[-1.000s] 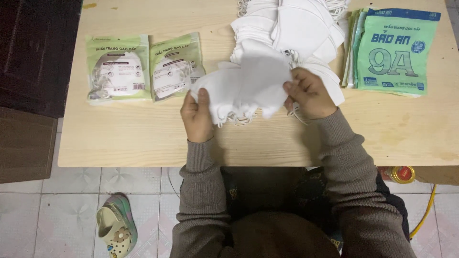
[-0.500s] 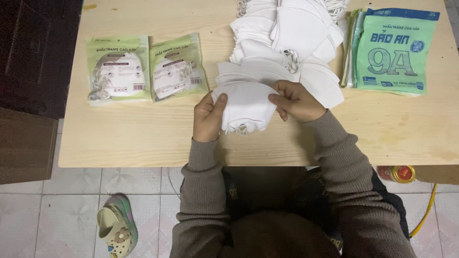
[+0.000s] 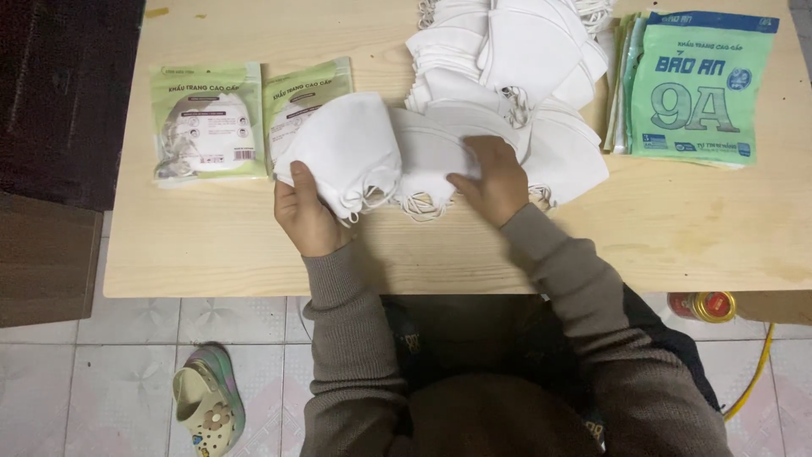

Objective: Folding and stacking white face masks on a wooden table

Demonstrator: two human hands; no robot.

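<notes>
At the upper left of the frame two sealed green-and-clear packets (image 3: 203, 123) are laid side by side on the wooden surface (image 3: 211, 245); a folded white mask is seen through the window of the left one, while the right packet (image 3: 298, 95) is partly covered. Compared with half a second ago, a small stack of white masks (image 3: 351, 152) has been lifted away to the left and is now pinched at its lower edge by the left hand (image 3: 306, 213), thumb on top, so a counted batch appears to have been separated from the rest. Just right of it, a second bundle of masks (image 3: 431, 156) is pressed flat to the surface by the right hand (image 3: 495, 179), its fingers closed over the fold; that hand has moved up from the nearer edge. Behind, at top centre, a loose heap of masks (image 3: 524, 51) is spread. At the upper right a stack of flat green pouches (image 3: 698, 85) is piled; whether they are filled cannot be told.
</notes>
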